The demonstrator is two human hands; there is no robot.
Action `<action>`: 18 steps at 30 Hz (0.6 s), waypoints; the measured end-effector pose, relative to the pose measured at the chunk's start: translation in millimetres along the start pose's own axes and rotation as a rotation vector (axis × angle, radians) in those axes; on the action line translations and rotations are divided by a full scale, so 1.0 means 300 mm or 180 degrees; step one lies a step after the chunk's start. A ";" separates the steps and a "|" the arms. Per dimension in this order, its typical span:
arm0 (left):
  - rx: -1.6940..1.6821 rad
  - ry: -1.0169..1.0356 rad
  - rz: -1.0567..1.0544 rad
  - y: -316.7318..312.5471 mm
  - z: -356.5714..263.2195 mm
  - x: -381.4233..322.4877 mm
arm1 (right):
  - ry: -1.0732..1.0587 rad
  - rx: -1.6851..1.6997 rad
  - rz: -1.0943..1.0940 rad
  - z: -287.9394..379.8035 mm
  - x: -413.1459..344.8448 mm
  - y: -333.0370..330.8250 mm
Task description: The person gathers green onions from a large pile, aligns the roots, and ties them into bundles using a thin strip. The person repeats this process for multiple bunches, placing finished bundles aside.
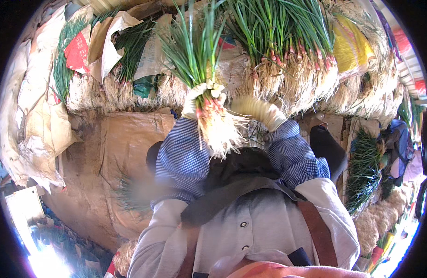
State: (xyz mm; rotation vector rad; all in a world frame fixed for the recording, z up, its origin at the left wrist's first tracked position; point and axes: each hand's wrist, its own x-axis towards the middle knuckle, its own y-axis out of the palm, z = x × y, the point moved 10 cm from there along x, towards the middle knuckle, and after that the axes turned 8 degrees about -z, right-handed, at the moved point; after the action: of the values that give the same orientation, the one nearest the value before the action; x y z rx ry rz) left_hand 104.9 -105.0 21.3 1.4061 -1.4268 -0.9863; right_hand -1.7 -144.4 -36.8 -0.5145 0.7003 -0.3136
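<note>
My left hand (193, 100), in a pale glove, grips a bunch of green onions (213, 107) in front of my lap. Its leaves point away from me, and its pinkish stem bases and long pale roots hang toward me. My right hand (262, 110), also gloved, is just right of the bunch. Motion blurs its fingers, which hides whether they hold anything. Beyond my hands, more green onions (283, 45) lie in a dense row, roots facing me.
A yellow woven sack (352, 45) lies right of the row. More covered onions (130, 52) sit at the far left. Brown sheeting (137, 139) spreads on my left. Loose onions (364, 170) lie to my right, near a person in blue (399, 146).
</note>
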 end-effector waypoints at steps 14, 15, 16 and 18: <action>0.2167 -0.0461 -0.2068 -0.122 0.011 -0.061 | -0.1274 -0.0704 -0.2931 0.331 -0.018 -0.256; 0.2184 -0.0393 -0.1910 -0.105 0.000 -0.063 | -0.1397 -0.0552 -0.3027 0.353 -0.030 -0.261; 0.1550 -0.0118 -0.1758 -0.091 -0.005 -0.046 | -0.1013 0.1457 -0.2222 0.293 0.029 -0.234; 0.0884 0.0138 -0.1177 -0.107 -0.004 -0.013 | -0.0614 0.3698 -0.1249 0.301 0.017 -0.171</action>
State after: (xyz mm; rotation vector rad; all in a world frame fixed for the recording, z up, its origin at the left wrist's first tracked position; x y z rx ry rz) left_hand 115.7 -102.4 -9.0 1.9345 -1.3353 -1.0024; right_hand 58.2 -158.4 47.2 0.4390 0.1381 -0.9406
